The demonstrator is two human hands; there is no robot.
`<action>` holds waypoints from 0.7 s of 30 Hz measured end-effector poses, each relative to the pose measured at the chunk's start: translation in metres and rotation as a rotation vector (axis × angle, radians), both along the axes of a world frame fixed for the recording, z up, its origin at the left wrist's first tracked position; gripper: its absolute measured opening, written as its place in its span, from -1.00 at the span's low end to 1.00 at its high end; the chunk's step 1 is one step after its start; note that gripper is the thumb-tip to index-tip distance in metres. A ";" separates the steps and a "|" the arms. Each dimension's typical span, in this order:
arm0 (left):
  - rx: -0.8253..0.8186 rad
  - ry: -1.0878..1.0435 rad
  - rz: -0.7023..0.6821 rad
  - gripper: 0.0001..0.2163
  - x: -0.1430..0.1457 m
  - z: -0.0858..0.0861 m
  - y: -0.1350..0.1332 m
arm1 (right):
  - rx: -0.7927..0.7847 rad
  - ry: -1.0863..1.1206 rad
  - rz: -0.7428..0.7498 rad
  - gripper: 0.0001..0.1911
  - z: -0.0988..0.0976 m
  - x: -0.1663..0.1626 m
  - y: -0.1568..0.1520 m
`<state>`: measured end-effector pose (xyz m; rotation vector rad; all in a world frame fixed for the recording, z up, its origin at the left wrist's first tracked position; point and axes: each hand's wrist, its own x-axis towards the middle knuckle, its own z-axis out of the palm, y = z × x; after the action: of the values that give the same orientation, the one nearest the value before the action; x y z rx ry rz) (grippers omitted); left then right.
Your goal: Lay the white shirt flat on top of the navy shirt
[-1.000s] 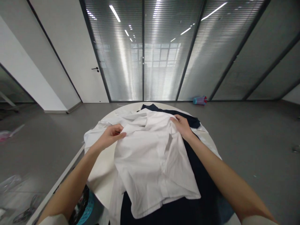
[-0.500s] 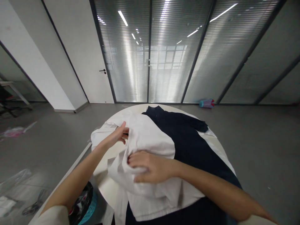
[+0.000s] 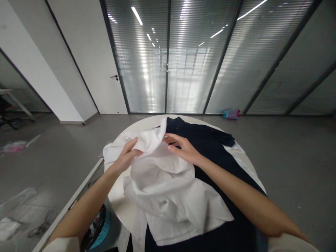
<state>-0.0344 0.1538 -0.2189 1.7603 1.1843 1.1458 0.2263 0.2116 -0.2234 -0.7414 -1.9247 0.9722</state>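
A crumpled white garment [image 3: 168,189], its exact kind hard to make out, lies over the left and near part of the round table. My left hand [image 3: 127,155] grips its far left part, with cloth between thumb and fingers. My right hand [image 3: 183,148] is at the raised fold of the same cloth, thumb and fingers apart, fingertips against or just beside the fold. Under the white cloth and to the right spreads a dark navy short-sleeved garment [image 3: 202,136], laid flat with its collar at the far edge.
The round cream table [image 3: 120,199] fills the middle. Below its left side stands a blue bin [image 3: 103,231] with a black liner. Plastic wrapping [image 3: 18,199] and cables [image 3: 42,229] lie on the left floor. A pink-and-blue basket [image 3: 231,114] lies by the glass wall.
My right hand has moved up and away from the middle of the white garment to its far fold. My left hand has closed on the cloth, and the far part is now lifted and bunched.
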 end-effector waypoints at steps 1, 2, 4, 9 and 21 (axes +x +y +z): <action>0.013 0.036 -0.111 -0.62 0.011 0.000 0.001 | -0.024 0.008 0.037 -0.53 0.002 -0.004 0.001; 0.033 0.039 -0.234 -0.58 0.022 -0.001 0.003 | -0.034 0.013 0.052 -0.55 0.004 -0.006 0.000; 0.057 -0.025 -0.409 -0.47 0.040 -0.004 0.009 | -0.032 0.013 0.018 -0.61 0.009 -0.004 -0.002; 0.127 -0.178 -0.204 -0.46 0.056 -0.021 0.029 | -0.046 0.182 -0.293 -0.66 0.016 0.049 -0.006; 0.025 0.574 -0.056 -0.32 0.045 -0.071 0.044 | -0.413 -0.071 -1.051 -0.81 -0.108 0.282 -0.034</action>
<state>0.0101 0.1974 -0.2902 2.2073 1.4314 0.6323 0.5080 0.1779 -0.3311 -1.7858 -1.0784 0.6378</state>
